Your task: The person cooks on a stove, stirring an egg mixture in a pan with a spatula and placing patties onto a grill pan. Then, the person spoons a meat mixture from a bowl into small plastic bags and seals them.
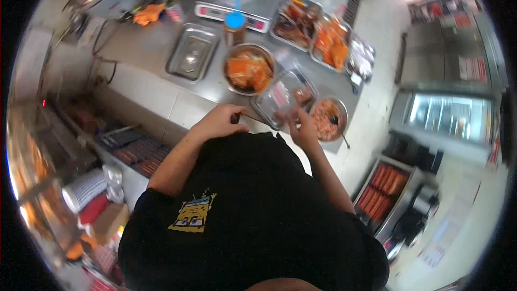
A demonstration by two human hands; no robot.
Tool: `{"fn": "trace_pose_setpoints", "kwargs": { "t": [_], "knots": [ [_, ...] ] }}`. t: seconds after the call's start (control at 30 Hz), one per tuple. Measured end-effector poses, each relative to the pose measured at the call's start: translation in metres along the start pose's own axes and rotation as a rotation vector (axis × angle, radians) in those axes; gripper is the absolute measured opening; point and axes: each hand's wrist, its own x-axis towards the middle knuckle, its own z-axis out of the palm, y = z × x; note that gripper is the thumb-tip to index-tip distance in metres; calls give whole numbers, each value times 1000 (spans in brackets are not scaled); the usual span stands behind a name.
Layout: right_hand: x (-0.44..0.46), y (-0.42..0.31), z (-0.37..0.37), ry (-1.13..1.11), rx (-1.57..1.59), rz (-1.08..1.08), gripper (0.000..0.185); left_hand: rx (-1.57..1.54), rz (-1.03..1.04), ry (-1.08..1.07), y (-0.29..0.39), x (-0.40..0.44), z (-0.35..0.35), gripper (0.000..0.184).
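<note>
- Evidently, our left hand (218, 121) lies by the near edge of the tabletop (212, 87), its fingers curled, thumb and forefinger parted, with nothing visible held.
- Our right hand (302, 128) is at the near rim of the clear tray (265, 103); its fingers are bent and blurred, and we cannot tell whether they grip the plastic.
- The tray sits at a slant between the bowl of orange food (231, 83) and the bowl of minced meat (345, 117), with a lump of meat (302, 95) inside.
- Tipping hazard: the tray seems light and lies close to the edge; we judge that a one-sided pull could tilt it and slide the lump out.
- Snagging hazard: the utensil (334, 120) rests in the minced meat, its handle projecting past the rim near our right wrist; a sleeve or forearm could catch it and drag the bowl.
- Crowding hazard: with both bowls beside the tray, a sideways shove could knock either one and spill its contents.
</note>
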Motion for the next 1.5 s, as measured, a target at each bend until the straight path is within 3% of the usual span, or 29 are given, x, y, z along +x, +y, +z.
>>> {"fn": "trace_pose_setpoints", "kwargs": {
  "t": [0.1, 0.23, 0.3, 0.37, 0.43, 0.53, 0.6, 0.63, 0.7, 0.8, 0.83, 0.9, 0.93, 0.97, 1.0, 1.07, 1.2, 1.3, 1.33, 1.4, 1.43, 1.47, 1.5],
  "knots": [
    [4, 51, -9, 150, -107, 177, 23, -56, -106, -166, -31, 45, 26, 60],
    [25, 92, -11, 230, -138, 260, 27, 171, 88, -182, -52, 106, 71, 43],
    [40, 99, -14, 214, -183, 286, 29, 436, 203, -82, -66, 138, 104, 34],
    [55, 109, -11, 188, -253, 187, 35, 518, 228, -47, -64, 163, 125, 28],
    [68, 97, -15, 172, -330, 258, 38, 597, 252, -6, -73, 178, 142, 22],
    [75, 90, -20, 361, -527, 227, 39, 749, 300, 14, -89, 193, 159, 21],
    [74, 77, -25, 552, -578, 19, 34, 814, 311, -12, -89, 193, 162, 22],
    [68, 74, -23, 556, -581, 26, 34, 813, 318, -17, -90, 191, 163, 22],
    [53, 60, -16, 460, -357, -21, 29, 715, 385, 66, -88, 185, 157, 18],
    [26, 55, 1, 365, -121, 120, 31, 454, 405, 230, -71, 174, 141, 18],
    [18, 59, 7, 301, 17, 213, 33, 455, 412, 229, -61, 167, 132, 18],
    [10, 42, 14, 372, 47, 219, 32, 42, 317, 144, -19, 147, 101, 17],
    [8, 42, 18, 372, 370, 298, 30, 44, 320, 144, -9, 140, 90, 17],
    [7, 40, 19, 362, 694, 370, 28, -205, 128, 16, -2, 134, 79, 19],
    [7, 39, 17, 362, 693, 363, 28, -451, -66, -111, 3, 130, 71, 22],
    [6, 35, 9, 121, 937, 493, 20, -585, -120, -128, 5, 121, 57, 23],
    [16, 6, 5, 84, 1123, 472, 9, -858, -232, -161, 18, 106, 32, 27],
    [26, -22, 5, 65, 998, 466, 10, -1073, -341, -156, 10, 98, 17, 30],
    [31, -32, 8, 93, 962, 418, 12, -1080, -331, -138, 10, 93, 14, 30],
    [36, -42, 15, 97, 917, 430, 14, -1357, -284, 207, 14, 80, 5, 35],
    [38, -47, 19, 118, 878, 449, 15, -1367, -270, 231, 6, 75, 1, 35],
    [41, -67, 17, 117, 837, 490, 12, -819, 67, 582, -7, 71, -2, 36],
    [45, -79, 19, 89, 827, 477, 12, -431, 300, 722, 9, 54, -17, 36]
  ]
}}
